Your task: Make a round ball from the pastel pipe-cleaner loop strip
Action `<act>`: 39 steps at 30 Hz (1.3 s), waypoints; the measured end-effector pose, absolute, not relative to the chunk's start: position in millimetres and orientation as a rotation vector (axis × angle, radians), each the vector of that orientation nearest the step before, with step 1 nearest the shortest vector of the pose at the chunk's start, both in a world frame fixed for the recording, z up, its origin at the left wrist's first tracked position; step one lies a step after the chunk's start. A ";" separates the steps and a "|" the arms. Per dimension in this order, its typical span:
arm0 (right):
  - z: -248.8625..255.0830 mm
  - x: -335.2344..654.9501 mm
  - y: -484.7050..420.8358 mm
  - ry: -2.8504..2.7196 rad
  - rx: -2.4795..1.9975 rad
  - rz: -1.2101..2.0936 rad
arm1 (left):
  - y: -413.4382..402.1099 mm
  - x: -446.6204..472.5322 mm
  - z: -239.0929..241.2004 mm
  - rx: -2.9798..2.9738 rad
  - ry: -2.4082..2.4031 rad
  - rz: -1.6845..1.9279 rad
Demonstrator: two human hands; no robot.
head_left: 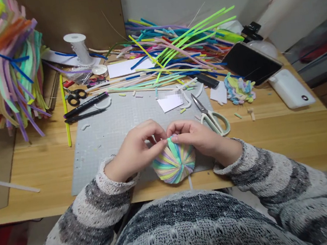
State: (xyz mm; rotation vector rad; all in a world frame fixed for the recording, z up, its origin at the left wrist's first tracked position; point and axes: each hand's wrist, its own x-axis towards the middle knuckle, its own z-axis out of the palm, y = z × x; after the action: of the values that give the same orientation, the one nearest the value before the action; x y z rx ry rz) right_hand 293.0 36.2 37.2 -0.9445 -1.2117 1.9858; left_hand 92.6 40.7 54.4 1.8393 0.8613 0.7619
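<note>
A round piece made of pastel pipe cleaners (174, 167), striped in yellow, green, lilac and pink from a central point, is held near the table's front edge. My left hand (142, 143) pinches its upper left rim between thumb and fingers. On the upper right rim, my right hand (194, 136) is closed the same way, its thumb beside a mint green strip (173, 148). The fingertips of both hands almost meet there. Part of the far rim is hidden behind the fingers.
Scissors with pale handles (211, 115) lie right of my hands on the grey cutting mat (105, 139). Black markers (85, 106) and black scissors (76, 96) lie left. Loose pipe cleaners (182, 42) pile up behind; a phone (252, 63) leans at right. A big pipe cleaner bundle (0, 68) stands left.
</note>
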 end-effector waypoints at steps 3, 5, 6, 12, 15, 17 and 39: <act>34.6 294.9 37.9 -1.148 -0.897 2.091 | 42.1 90.6 58.8 2.078 0.823 0.758; 33.1 295.8 38.4 -1.114 -0.875 2.152 | 42.6 89.8 60.4 2.110 0.822 0.731; 32.4 296.2 38.5 -1.100 -0.868 2.173 | 42.8 89.5 60.5 2.104 0.826 0.721; 28.5 297.1 38.8 -1.033 -0.873 2.219 | 42.3 89.4 54.4 2.094 0.916 0.711; 26.4 297.3 39.2 -1.008 -0.873 2.221 | 41.0 90.5 51.9 2.133 0.941 0.764; 25.6 296.9 39.3 -1.003 -0.847 2.239 | 39.9 91.6 51.3 2.147 0.940 0.802; 21.0 287.2 38.9 -0.969 -0.776 2.231 | 37.5 95.1 46.0 2.238 0.932 0.972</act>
State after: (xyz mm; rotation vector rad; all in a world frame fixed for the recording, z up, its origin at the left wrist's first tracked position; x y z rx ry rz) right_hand 287.2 38.9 21.0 -0.7764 -0.9693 2.2315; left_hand 95.1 37.5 46.0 2.2375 0.9321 0.9725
